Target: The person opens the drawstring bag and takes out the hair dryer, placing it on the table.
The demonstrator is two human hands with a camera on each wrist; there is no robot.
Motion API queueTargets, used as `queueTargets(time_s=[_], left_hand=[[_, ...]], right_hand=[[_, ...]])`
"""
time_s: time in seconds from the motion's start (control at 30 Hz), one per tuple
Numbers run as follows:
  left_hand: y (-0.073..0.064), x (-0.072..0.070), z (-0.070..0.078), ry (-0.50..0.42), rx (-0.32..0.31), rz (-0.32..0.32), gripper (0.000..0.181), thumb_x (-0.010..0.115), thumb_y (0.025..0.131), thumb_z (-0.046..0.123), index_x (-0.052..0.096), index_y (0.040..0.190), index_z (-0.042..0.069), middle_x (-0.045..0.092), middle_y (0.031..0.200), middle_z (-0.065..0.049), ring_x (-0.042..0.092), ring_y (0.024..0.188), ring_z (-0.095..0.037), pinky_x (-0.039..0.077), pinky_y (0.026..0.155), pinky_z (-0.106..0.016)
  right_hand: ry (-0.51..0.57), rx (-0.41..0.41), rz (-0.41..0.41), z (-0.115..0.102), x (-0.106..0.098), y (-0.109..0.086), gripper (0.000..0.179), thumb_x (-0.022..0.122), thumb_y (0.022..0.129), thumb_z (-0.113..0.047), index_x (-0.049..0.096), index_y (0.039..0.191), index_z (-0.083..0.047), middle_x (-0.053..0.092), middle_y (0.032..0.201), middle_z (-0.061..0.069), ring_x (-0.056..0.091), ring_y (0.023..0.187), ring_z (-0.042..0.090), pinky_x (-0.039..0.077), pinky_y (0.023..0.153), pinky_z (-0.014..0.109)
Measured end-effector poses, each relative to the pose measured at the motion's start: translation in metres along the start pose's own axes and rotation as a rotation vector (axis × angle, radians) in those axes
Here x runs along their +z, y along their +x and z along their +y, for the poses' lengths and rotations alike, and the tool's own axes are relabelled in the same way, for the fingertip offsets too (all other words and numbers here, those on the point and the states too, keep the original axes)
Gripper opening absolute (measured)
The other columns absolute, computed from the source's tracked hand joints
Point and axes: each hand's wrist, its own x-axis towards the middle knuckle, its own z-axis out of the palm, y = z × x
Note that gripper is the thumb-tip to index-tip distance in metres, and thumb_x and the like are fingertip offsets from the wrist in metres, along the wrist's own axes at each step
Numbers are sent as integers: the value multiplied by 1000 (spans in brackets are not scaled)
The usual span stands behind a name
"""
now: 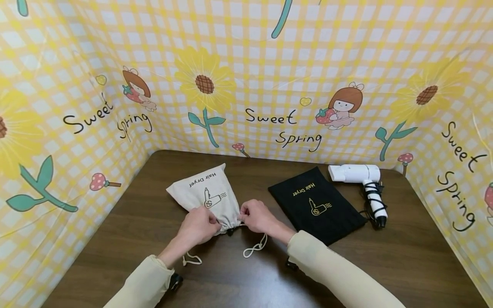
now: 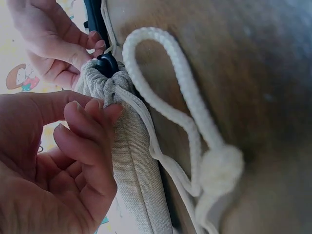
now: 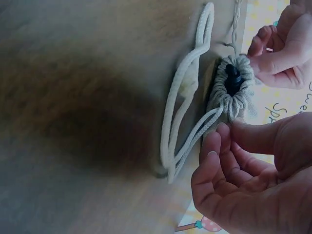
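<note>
A cream drawstring pouch (image 1: 219,182) printed "Hair Dryer" lies on the table, its gathered mouth towards me. My left hand (image 1: 199,224) pinches the left edge of the mouth between thumb and fingers. On the other side, my right hand (image 1: 259,216) pinches the fabric beside the drawstring. Inside the ruffled opening, a black end (image 3: 234,80) of something shows in the right wrist view; the rest is hidden in the pouch. Knotted drawstring loops hang at both sides, the left loop (image 2: 186,83) large in the left wrist view, the right loop (image 3: 170,122) in the right wrist view.
A flat black pouch (image 1: 327,192), also printed "Hair Dryer", lies to the right. Beyond it is a white hair dryer (image 1: 354,173) with its black cord wound round the handle. Yellow checked cloth (image 1: 254,77) walls the dark wooden table (image 1: 127,218) at the back and sides.
</note>
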Motion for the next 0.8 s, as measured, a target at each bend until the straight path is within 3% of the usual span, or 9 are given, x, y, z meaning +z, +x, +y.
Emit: queueTargets(time_s=[0.27,0.53,0.67,0.8], left_hand=[[-7,-2,-12,-28,39,31,39,70,78,13,43,50,21,31,49,13,37,52,-12,30,50,-32],[-10,-8,-5,-35,0,-23,50,77,92,19,47,52,17,37,51,9,42,51,-13,31,50,-31],[-10,-9,-2,-17,-33,-51,52,80,93,26,49,53,16,39,51,8,43,51,-14,31,49,-32],[-8,-8,-1,3,-36,-55,51,81,92,22,48,54,16,39,51,7,44,52,-15,32,50,-32]], right_hand=[[4,29,27,9,-6,-1,21,77,94,-8,69,75,-8,58,66,-5,52,63,12,46,63,29],[23,96,-21,4,-11,-4,24,76,97,-19,69,75,-13,59,65,-6,54,61,11,45,61,28],[11,92,-33,0,-11,-5,26,76,97,-17,67,72,-13,57,65,-6,53,61,12,44,61,28],[9,79,-31,-1,-9,-3,32,74,98,-14,65,67,-13,53,61,-7,51,60,12,43,62,28]])
